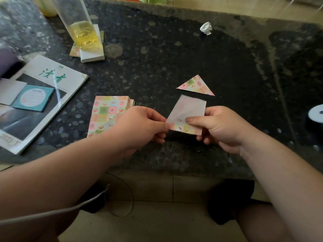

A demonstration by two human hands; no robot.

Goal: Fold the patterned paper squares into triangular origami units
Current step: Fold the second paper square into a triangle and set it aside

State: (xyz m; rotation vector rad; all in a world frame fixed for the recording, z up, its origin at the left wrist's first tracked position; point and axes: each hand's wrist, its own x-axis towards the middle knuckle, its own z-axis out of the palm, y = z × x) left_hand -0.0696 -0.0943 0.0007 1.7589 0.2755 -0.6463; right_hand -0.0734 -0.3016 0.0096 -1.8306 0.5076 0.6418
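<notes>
I hold one patterned paper square (187, 110) above the dark stone table (157, 58), its pale back facing me and a strip of the pattern folded up along its near edge. My left hand (141, 124) pinches its left corner. My right hand (218, 126) pinches its lower right part, thumb on top. A folded patterned triangle (196, 86) lies on the table just beyond the held sheet. A stack of patterned squares (106, 112) lies to the left, partly under my left hand.
A tall glass of yellow liquid (82, 30) stands on a white block at the back left. A magazine (43, 95) with cards on it lies at the left edge. A crumpled white scrap (206, 28) sits at the back. A white round object (316, 113) is at the right.
</notes>
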